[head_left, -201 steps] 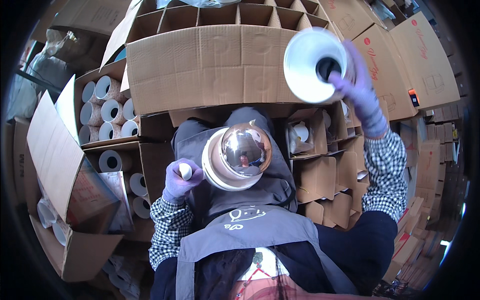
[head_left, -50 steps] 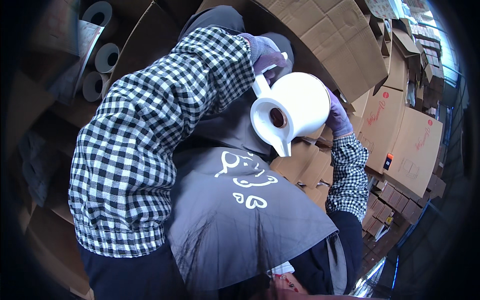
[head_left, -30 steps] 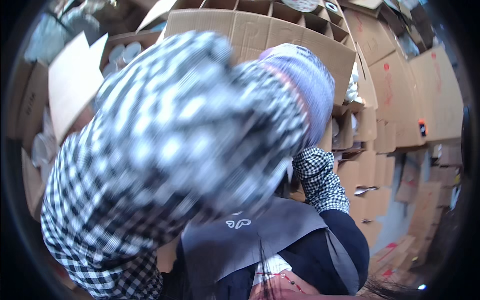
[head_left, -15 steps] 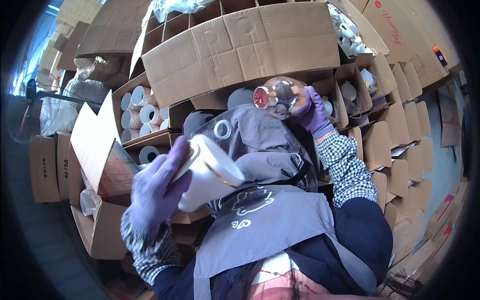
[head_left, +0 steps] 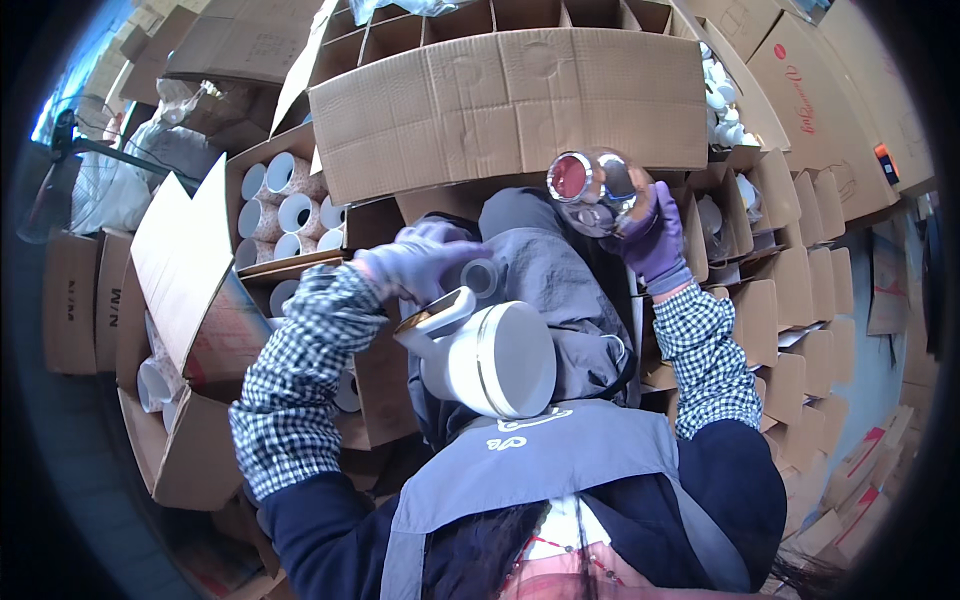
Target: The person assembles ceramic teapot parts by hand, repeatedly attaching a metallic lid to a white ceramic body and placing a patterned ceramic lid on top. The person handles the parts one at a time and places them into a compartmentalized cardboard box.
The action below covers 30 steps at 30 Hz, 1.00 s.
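Observation:
In purple gloves, both of my hands are over my lap. A shiny glass flask liner (head_left: 597, 192) is gripped from its right side by my right hand (head_left: 652, 242); its round reddish end faces up and left. My left hand (head_left: 425, 262) is empty with fingers stretched out, close to a small pale ring (head_left: 482, 278) lying on my apron. I cannot tell whether the fingertips touch it. Below them a white jug (head_left: 495, 360) with a gold band and a handle lies on its side on my lap, touched by neither hand.
Before my knees stands a large divided carton (head_left: 505, 115). An open carton of white tubular parts (head_left: 292, 212) is at the left, its flap (head_left: 185, 265) raised. Cardboard compartments (head_left: 780, 285) line the right side, and white parts (head_left: 722, 100) fill a box at the back right.
The white jug has been let go by my left hand and now lies on my lap. That hand moved up and right toward the ring. The liner shifted slightly right in my right hand.

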Each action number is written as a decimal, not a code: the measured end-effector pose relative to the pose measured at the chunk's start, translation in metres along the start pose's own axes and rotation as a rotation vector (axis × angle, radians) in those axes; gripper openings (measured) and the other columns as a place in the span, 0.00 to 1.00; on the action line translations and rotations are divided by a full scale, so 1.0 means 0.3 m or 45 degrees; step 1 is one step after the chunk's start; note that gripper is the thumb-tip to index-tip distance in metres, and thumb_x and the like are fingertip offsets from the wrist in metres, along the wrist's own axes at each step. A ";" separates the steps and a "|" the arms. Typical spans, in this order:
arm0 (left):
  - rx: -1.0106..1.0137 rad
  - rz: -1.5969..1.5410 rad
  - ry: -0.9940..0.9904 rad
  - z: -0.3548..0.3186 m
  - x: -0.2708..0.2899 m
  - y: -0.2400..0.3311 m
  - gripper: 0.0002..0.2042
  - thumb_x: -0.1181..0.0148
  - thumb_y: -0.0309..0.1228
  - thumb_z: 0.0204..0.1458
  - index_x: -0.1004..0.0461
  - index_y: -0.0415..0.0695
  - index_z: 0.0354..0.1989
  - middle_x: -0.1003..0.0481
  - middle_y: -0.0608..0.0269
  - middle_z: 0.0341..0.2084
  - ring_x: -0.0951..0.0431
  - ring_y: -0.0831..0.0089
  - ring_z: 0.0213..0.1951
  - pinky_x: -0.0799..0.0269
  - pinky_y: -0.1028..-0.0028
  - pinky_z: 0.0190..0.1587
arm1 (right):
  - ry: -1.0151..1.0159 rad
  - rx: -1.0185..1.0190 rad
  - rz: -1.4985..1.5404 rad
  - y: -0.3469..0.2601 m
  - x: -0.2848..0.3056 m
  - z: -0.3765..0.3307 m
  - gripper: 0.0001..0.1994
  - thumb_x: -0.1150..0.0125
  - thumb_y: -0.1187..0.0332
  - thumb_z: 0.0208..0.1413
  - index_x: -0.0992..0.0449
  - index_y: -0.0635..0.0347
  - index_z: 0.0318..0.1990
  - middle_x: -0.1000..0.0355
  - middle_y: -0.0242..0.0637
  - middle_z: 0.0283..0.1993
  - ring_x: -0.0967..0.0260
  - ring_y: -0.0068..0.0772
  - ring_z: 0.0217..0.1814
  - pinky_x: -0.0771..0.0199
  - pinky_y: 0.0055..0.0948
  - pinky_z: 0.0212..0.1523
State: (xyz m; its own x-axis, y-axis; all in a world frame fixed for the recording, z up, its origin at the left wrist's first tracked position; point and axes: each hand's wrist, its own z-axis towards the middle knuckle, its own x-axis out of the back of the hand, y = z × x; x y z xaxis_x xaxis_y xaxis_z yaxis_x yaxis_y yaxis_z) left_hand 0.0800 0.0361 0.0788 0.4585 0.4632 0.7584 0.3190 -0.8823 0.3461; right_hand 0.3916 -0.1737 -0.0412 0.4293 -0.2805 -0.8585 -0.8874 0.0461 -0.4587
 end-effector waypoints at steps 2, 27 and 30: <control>0.024 0.185 0.240 0.076 -0.105 -0.035 0.42 0.28 0.56 0.41 0.35 0.65 0.69 0.34 0.50 0.63 0.39 0.45 0.67 0.44 0.46 0.65 | 0.013 -0.007 -0.005 0.017 -0.009 0.016 0.36 0.55 0.34 0.63 0.40 0.45 0.72 0.36 0.39 0.70 0.34 0.46 0.68 0.23 0.55 0.57; -0.380 -1.586 1.836 0.177 -0.027 0.037 0.09 0.38 0.19 0.58 0.29 0.38 0.46 0.42 0.39 0.70 0.35 0.57 0.69 0.30 0.65 0.66 | 0.264 0.662 -0.484 0.122 -0.361 0.119 0.24 0.45 0.60 0.68 0.35 0.54 0.69 0.31 0.31 0.60 0.34 0.24 0.63 0.35 0.31 0.68; -0.772 -1.706 1.673 0.121 0.002 0.048 0.10 0.38 0.18 0.58 0.29 0.39 0.46 0.46 0.38 0.71 0.38 0.56 0.71 0.31 0.63 0.67 | 0.209 0.681 -0.374 0.138 -0.316 0.150 0.22 0.48 0.58 0.70 0.34 0.54 0.68 0.31 0.34 0.62 0.34 0.26 0.65 0.34 0.33 0.68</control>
State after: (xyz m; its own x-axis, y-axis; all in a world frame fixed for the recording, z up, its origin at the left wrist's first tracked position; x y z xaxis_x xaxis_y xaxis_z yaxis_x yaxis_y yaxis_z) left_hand 0.1150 0.0266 0.0643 -0.6771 0.6564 -0.3328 -0.5281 -0.1183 0.8409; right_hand 0.3218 -0.1022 0.0109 0.5733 -0.4960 -0.6522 -0.5111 0.4057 -0.7578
